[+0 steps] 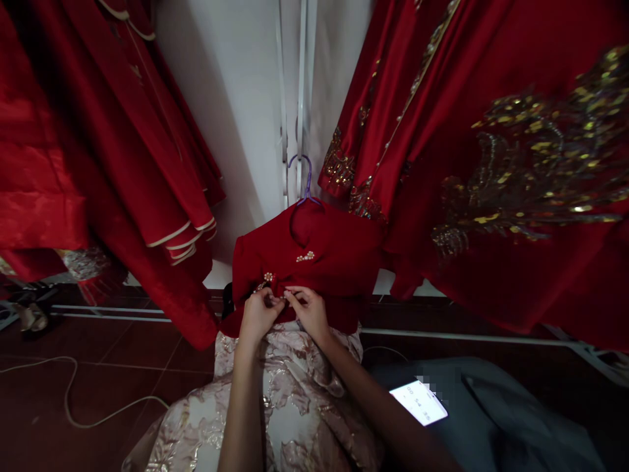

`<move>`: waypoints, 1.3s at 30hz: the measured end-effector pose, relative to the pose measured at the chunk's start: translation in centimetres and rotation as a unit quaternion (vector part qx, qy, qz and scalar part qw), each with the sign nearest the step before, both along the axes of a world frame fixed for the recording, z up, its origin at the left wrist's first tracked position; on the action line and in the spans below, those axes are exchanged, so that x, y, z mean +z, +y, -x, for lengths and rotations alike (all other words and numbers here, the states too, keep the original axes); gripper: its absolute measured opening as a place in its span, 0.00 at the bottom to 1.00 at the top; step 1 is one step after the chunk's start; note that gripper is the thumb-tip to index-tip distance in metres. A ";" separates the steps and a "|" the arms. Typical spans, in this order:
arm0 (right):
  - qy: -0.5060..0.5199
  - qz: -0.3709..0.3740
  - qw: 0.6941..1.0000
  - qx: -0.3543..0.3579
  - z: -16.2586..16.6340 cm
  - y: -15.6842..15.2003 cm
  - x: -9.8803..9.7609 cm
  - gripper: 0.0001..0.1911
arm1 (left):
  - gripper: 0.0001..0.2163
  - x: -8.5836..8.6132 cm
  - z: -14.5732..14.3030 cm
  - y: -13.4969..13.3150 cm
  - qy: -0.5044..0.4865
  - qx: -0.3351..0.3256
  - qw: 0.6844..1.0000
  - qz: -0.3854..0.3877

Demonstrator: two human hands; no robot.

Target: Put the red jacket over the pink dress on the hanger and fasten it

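A short red jacket [339, 252] hangs from a purple hanger [308, 180] hooked at a white metal rack post. Pearl-like flower ornaments [305, 257] sit on its front, one higher up and another just above my left hand. My left hand [259, 313] pinches the jacket's front with thumb and index finger. Close beside it, my right hand [309, 314] pinches the same spot, fingertips almost touching the left ones. Something small and shiny, perhaps a fastener, lies between the fingertips but is mostly hidden. Below the jacket spreads a pale, floral skirt-like fabric [289, 400] with a metallic sheen.
Red garments [147, 131] hang at the left, and red gowns with gold sequins [540, 157] at the right. A lit phone [419, 401] lies on a dark surface at the lower right. A pale cable [73, 393] crosses the tiled floor, near low white rack bars [118, 313].
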State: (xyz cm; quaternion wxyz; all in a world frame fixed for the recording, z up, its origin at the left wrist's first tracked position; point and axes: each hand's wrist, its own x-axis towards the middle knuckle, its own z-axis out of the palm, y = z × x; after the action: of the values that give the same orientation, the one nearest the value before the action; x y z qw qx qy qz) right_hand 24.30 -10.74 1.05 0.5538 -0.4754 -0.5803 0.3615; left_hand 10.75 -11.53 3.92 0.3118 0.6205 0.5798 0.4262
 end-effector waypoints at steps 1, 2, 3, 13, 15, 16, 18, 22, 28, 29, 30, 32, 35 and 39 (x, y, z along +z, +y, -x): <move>-0.006 -0.005 1.000 -0.005 0.0 0.0 -0.2 0.16 | 0.09 0.0 0.1 0.0 -0.004 -0.003 1.000 0.003; -0.010 -0.009 1.000 -0.010 0.0 0.0 -0.3 0.16 | 0.09 -0.1 0.1 0.0 -0.007 -0.004 1.000 0.005; -0.015 -0.013 1.000 -0.013 0.0 0.1 -0.5 0.15 | 0.10 -0.1 0.1 0.1 -0.010 -0.004 1.000 0.005; -0.045 -0.052 0.997 -0.030 -0.1 -0.3 -1.4 0.13 | 0.09 -1.1 0.7 0.5 -0.083 0.004 0.996 0.033; -0.047 -0.051 0.997 -0.033 -0.1 -0.3 -1.6 0.13 | 0.10 -1.2 1.0 0.5 -0.068 -0.005 0.997 0.033; -0.049 -0.050 0.997 -0.033 -0.2 -0.2 -1.7 0.13 | 0.10 -1.2 1.2 0.5 -0.060 -0.014 0.998 0.032; -0.053 -0.051 0.997 -0.032 -0.2 -0.2 -1.8 0.12 | 0.10 -1.2 1.4 0.6 -0.055 -0.030 0.998 0.032; -0.068 -0.054 0.996 -0.032 0.1 0.0 -1.8 0.12 | 0.08 -1.7 1.3 0.9 -0.083 -0.051 0.995 0.036; -0.093 -0.026 0.995 -0.021 -0.8 -1.0 -0.5 0.16 | 0.13 -1.9 1.4 0.6 -0.054 -0.023 0.998 -0.005; -0.104 -0.016 0.994 -0.008 -1.4 -1.3 -0.1 0.16 | 0.12 -1.6 1.6 0.3 -0.034 -0.019 0.999 -0.012; -0.116 -0.007 0.993 0.008 -2.0 -1.7 0.4 0.15 | 0.11 -1.2 1.9 0.0 -0.014 -0.018 1.000 -0.017; -0.131 0.003 0.991 0.039 -3.5 -2.3 1.4 0.12 | 0.08 -0.3 2.3 -0.6 0.019 -0.022 0.999 -0.020; -0.123 0.004 0.991 0.042 -5.2 -2.7 2.5 0.09 | 0.10 1.0 2.3 -1.5 0.045 -0.074 0.996 -0.016; -0.111 0.005 0.992 0.053 -5.5 -2.8 3.3 0.08 | 0.10 1.4 1.2 -1.4 0.028 -0.115 0.992 -0.043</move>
State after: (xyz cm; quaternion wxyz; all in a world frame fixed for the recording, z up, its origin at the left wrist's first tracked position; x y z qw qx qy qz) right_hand 29.83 -13.55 4.30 0.4632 -0.4838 -0.6610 0.3384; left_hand 9.51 -12.98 5.31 0.3148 0.7077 0.4943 0.3946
